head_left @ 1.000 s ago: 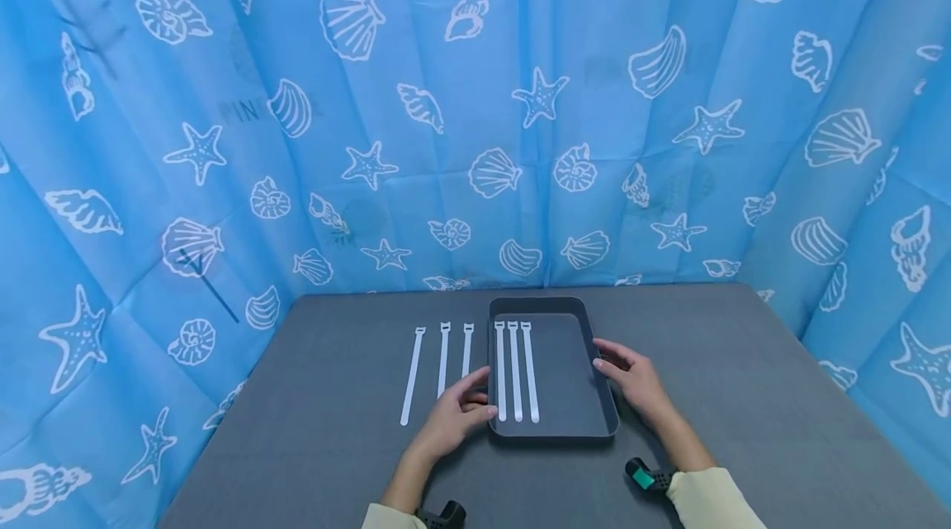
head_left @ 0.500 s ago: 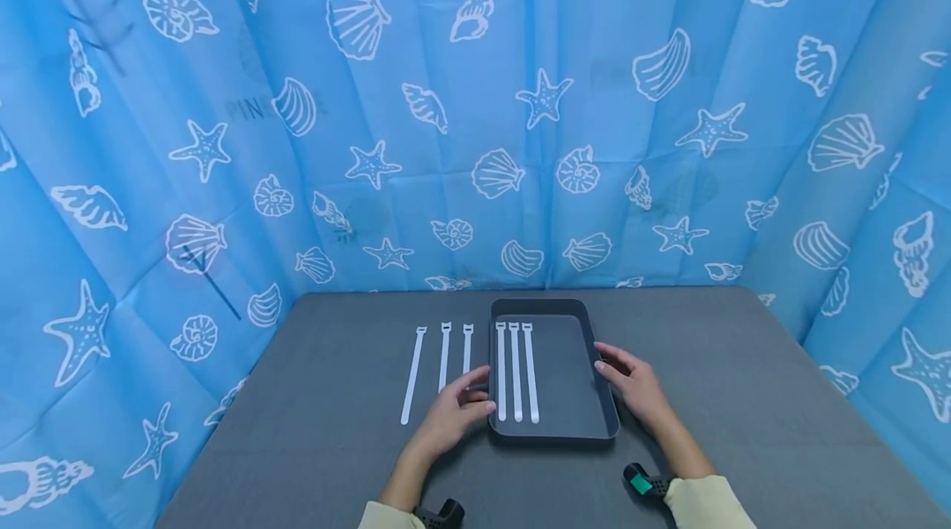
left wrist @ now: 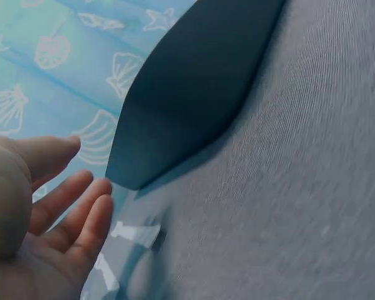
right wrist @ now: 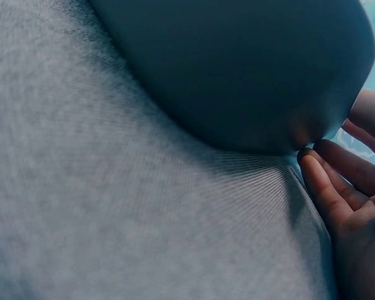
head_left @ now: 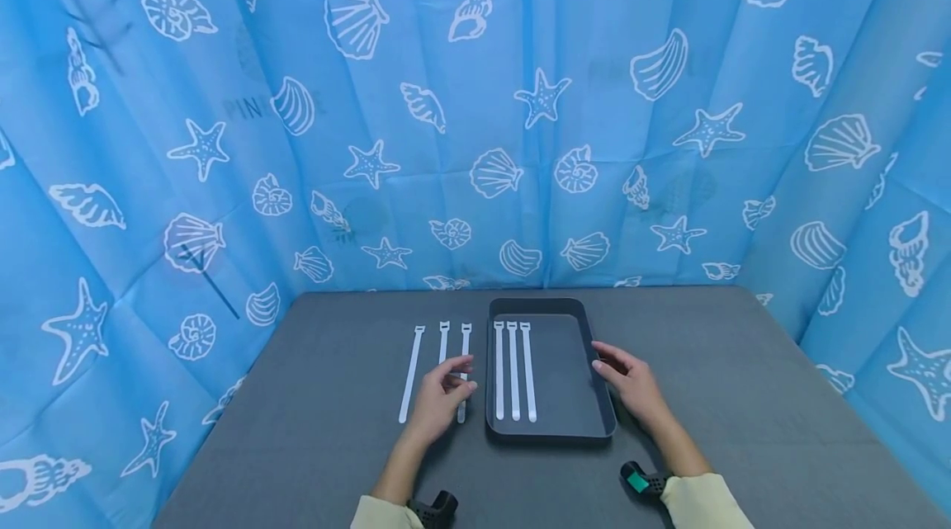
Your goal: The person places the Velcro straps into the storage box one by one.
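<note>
Tray: you have the dark grey tray [head_left: 562, 380] flat on the grey tabletop [head_left: 713, 347]; take its centre as the dial in the head view, with twelve toward the curtain [head_left: 446, 100].
Straps in the tray: three white straps [head_left: 513, 370] lie side by side along the tray's nine o'clock side, slotted heads toward twelve, tails toward six.
Loose straps: three more white ones lie on the tabletop at nine o'clock: the outer strap [head_left: 412, 374] leans slightly, while your hand partly covers the middle strap [head_left: 443, 339] and the inner strap [head_left: 466, 339].
Your left hand [head_left: 436, 403]: it is at nine o'clock, just beside the tray, over the inner strap; your fingers are loosely spread, with the thumb well apart from them. Whether they touch that strap, you cannot tell.
Your right hand [head_left: 634, 384]: it is at three o'clock, its fingers fairly straight with tips touching the tray's outer wall, the thumb a little apart.
Your wrists: pale yellow sleeves [head_left: 702, 500] and black wrist devices [head_left: 645, 479], at about seven and five o'clock; the right device carries a green patch.
Curtain print: white shells and starfish on blue.
</note>
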